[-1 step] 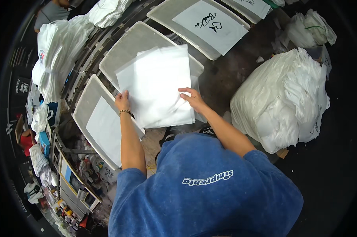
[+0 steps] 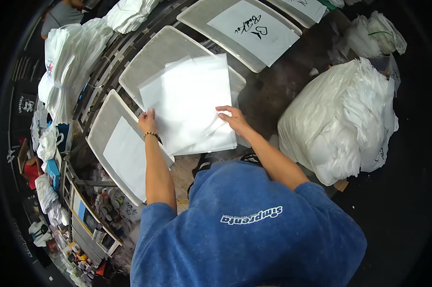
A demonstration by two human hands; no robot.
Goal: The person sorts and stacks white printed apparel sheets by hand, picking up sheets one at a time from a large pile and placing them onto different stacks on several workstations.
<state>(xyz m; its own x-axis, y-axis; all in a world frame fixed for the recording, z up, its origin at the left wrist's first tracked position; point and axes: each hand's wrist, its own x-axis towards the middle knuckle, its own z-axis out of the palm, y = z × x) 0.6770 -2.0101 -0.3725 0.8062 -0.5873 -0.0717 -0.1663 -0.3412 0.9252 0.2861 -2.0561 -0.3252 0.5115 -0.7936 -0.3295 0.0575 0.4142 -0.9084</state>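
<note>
“In the middle of your view, over a grey board point(image 2: 151, 57), what do you have there?”

“You have several thin white sheets point(image 2: 194, 105), layered and slightly fanned. Your left hand point(image 2: 148, 121) is closed on their edge, between eight and nine o'clock.”

“And your right hand point(image 2: 233, 120)?”

“Its thumb and forefinger are slightly parted on the upper face, just inside the edge between three and four o'clock. I can't tell whether your other fingers press from underneath, so how firm that hold is stays uncertain.”

“How should they handle for you?”

“Light and limp, I'd judge — the outer layers look translucent, and creases run out from your right thumb. The sheen suggests a slippery face, so your layers may slide over one another. They should wrinkle sooner than break.”

“Where would you best take hold?”

“At opposite edges, near nine and three o'clock, pinching every layer together with gentle outward tension. If you want one layer alone, try the staggered corners near eleven o'clock, where the edges already stand apart.”

“What lies around you?”

“At eight o'clock, a second board point(image 2: 106, 115) with a white sheet on it; at one o'clock, a sheet with a black design point(image 2: 254, 33); at three, well apart, a big white bundle point(image 2: 340, 124).”
</note>
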